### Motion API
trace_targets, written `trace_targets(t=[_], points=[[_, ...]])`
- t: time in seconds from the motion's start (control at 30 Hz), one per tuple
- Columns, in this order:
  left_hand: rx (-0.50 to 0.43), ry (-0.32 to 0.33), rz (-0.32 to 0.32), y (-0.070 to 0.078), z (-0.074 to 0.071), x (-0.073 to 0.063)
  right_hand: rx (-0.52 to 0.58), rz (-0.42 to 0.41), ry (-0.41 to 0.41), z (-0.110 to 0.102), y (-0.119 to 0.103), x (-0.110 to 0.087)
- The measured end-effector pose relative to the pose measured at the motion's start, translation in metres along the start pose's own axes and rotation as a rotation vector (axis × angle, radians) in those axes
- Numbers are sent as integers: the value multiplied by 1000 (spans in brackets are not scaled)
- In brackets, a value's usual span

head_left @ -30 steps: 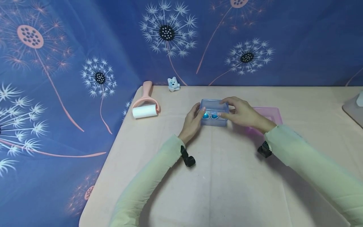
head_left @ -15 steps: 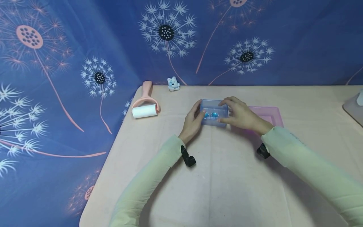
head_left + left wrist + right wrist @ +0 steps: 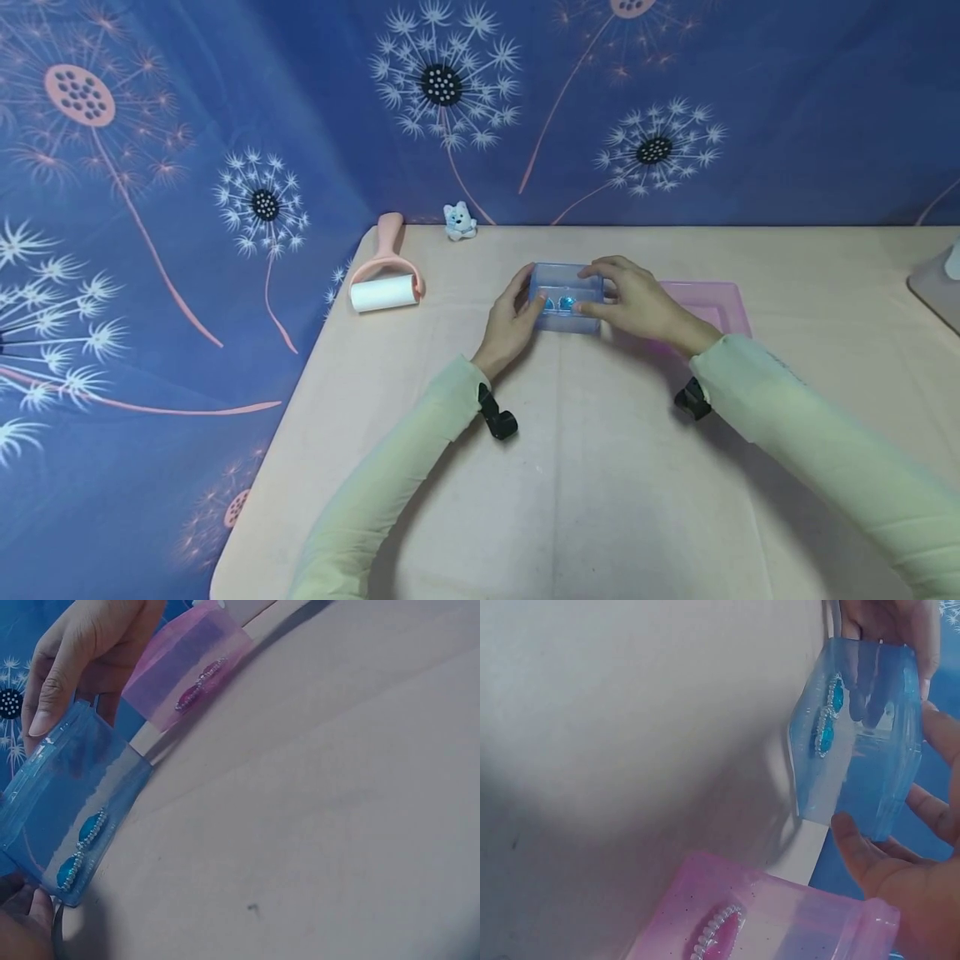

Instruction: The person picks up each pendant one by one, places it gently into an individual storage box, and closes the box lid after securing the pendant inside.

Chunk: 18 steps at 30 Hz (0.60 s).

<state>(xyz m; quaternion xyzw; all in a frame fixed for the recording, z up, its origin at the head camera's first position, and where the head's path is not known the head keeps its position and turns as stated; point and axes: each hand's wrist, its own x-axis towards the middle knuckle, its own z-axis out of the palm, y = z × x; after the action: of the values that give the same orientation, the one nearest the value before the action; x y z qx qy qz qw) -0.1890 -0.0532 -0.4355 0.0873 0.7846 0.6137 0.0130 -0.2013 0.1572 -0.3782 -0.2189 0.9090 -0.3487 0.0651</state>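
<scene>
A translucent blue plastic box (image 3: 564, 322) stands on the table between the two hands. Two oval blue gems (image 3: 567, 303) edged in small clear beads show at its front part. The left hand (image 3: 510, 321) grips the left side, its thumb over the front and partly across the left gem. On the opposite side, the right hand (image 3: 637, 304) holds the box with thumb in front and index finger at the back edge. In the right wrist view, that hand's fingertips (image 3: 846, 821) lie against the box's end wall. The left hand's fingers behind the box are mostly hidden.
A pink translucent box (image 3: 720, 302) with beaded pink gems stands just right of the blue one, partly behind the right forearm. Further left lie a pink-handled lint roller (image 3: 384, 294) and a small dog figurine (image 3: 459, 222). A pale object (image 3: 937, 283) sits at the right edge.
The blue gems, bright and full a second ago, now look smaller and dimmer, with the left one partly behind the left thumb. The right forearm has shifted slightly left; both hands keep hold of the box.
</scene>
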Motion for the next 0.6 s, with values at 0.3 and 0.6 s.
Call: trace_targets(t=[0.3, 0.6], points=[[3, -4, 27, 1, -1, 1, -6, 9, -1, 1, 0, 0], [-3, -5, 3, 0, 0, 1, -16, -8, -1, 2, 0, -1]])
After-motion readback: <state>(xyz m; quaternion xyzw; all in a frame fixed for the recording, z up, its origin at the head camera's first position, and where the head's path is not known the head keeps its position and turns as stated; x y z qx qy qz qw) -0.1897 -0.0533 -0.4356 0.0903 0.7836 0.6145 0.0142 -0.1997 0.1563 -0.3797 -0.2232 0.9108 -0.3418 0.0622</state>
